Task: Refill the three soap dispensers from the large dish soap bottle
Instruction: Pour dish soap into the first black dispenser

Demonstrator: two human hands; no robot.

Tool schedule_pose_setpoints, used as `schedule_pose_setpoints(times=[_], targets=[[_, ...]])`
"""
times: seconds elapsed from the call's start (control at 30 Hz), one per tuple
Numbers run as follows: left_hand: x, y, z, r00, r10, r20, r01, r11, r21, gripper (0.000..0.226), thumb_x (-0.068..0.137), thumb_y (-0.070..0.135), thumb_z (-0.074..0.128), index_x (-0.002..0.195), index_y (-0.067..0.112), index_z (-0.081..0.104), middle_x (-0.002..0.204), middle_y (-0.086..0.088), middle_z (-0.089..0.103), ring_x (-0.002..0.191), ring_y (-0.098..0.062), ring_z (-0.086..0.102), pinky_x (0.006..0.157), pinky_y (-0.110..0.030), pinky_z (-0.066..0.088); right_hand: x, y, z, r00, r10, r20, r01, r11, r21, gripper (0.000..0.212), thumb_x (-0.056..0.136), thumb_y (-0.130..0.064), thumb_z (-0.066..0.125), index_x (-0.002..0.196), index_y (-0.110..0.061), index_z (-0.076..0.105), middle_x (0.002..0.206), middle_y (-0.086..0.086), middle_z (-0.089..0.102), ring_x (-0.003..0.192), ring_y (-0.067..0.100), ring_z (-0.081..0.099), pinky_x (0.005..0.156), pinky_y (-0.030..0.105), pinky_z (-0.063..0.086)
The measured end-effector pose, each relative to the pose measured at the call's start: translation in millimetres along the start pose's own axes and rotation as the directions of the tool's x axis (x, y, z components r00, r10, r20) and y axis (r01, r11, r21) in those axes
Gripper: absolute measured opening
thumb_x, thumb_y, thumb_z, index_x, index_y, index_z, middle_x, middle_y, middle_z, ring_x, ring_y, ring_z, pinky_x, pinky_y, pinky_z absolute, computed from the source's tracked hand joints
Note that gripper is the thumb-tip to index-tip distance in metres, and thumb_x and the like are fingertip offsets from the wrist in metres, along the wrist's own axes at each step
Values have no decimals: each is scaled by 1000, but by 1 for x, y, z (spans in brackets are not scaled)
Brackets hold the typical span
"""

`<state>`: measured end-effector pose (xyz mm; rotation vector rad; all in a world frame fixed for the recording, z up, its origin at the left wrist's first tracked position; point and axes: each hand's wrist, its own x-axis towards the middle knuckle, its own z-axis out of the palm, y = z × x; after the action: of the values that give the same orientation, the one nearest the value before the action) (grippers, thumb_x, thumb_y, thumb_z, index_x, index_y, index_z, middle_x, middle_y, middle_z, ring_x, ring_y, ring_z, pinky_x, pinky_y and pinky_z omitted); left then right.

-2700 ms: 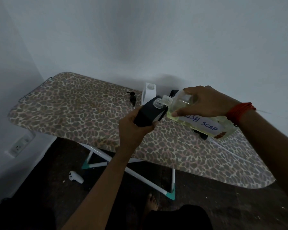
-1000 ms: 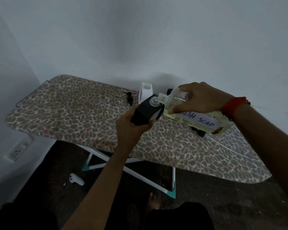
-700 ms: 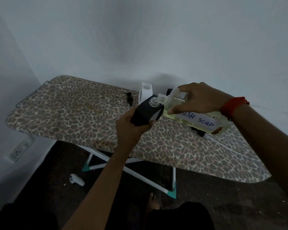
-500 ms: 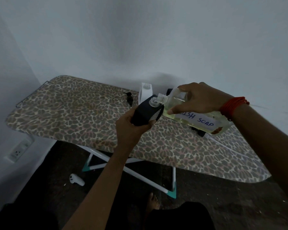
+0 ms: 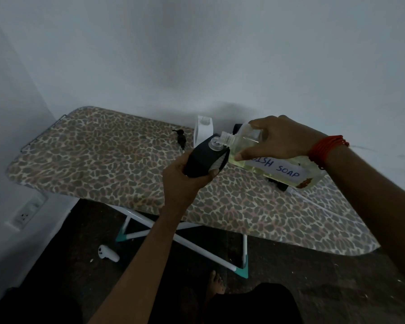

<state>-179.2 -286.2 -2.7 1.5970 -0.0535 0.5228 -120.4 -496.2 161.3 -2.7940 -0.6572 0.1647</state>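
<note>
My left hand [image 5: 185, 181] grips a black soap dispenser [image 5: 202, 159], tilted, with its clear open neck pointing up and right. My right hand [image 5: 281, 139] holds the large clear dish soap bottle [image 5: 278, 167], labelled "DISH SOAP" and holding yellowish liquid. The bottle lies nearly level, its open mouth right at the dispenser's neck. A white dispenser [image 5: 204, 132] without a pump stands behind on the ironing board [image 5: 103, 160]. A black pump head [image 5: 181, 139] lies beside it. A dark object [image 5: 237, 128] is mostly hidden behind the bottle.
The leopard-print ironing board stands against the white wall, on white legs with teal feet [image 5: 243, 272]. A white controller [image 5: 108, 253] lies on the dark floor under it. A wall socket [image 5: 26, 213] is low at the left. My bare foot [image 5: 215, 284] shows below.
Both hands and the two bottles hold nearly the same pose as half a second ago. Compared with 2.7 s ago they sit slightly higher in view.
</note>
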Motion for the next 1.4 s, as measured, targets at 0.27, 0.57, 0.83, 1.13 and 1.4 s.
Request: schedule_pose_setpoints(times=[0.27, 0.57, 0.83, 1.13, 1.4], targets=[[1, -4, 0, 1000, 10, -1, -10, 1000, 19, 49, 70, 12, 91, 115, 12, 73, 94, 9, 76, 89, -9, 74, 73, -28, 62, -1, 1, 0, 1000, 2, 11, -2, 1000, 2, 53, 64, -79, 72, 94, -37, 64, 66, -22, 61, 74, 0, 59, 64, 24, 44], [1, -3, 2, 1000, 16, -4, -16, 1000, -2, 46, 70, 11, 91, 112, 11, 74, 94, 13, 76, 88, -7, 74, 72, -23, 60, -2, 1, -1, 1000, 20, -9, -20, 1000, 9, 88, 62, -79, 73, 125, -19, 63, 78, -25, 57, 84, 8, 61, 67, 20, 42], [2, -1, 1, 1000, 19, 21, -19, 1000, -9, 46, 70, 6, 90, 111, 18, 72, 90, 26, 75, 88, -1, 73, 71, -16, 57, 1, 3, 3, 1000, 21, -6, -20, 999, 37, 78, 57, -84, 71, 113, -30, 66, 86, -25, 60, 80, -4, 56, 65, 16, 39], [3, -2, 0, 999, -7, 32, 7, 1000, -9, 44, 70, 6, 90, 109, 18, 73, 92, 7, 77, 84, -13, 75, 68, -25, 60, 1, 4, 1, 999, 33, 2, -33, 998, 51, 53, 61, -80, 75, 89, -36, 64, 63, -27, 61, 74, 5, 58, 60, 24, 38], [2, -1, 2, 999, -16, 39, 17, 1000, -10, 43, 73, 7, 89, 113, 9, 73, 96, 2, 77, 88, -14, 75, 73, -28, 61, 0, 4, 0, 1000, 26, 6, -26, 996, 85, 53, 60, -81, 75, 92, -40, 64, 66, -31, 61, 77, -2, 57, 64, 24, 39]])
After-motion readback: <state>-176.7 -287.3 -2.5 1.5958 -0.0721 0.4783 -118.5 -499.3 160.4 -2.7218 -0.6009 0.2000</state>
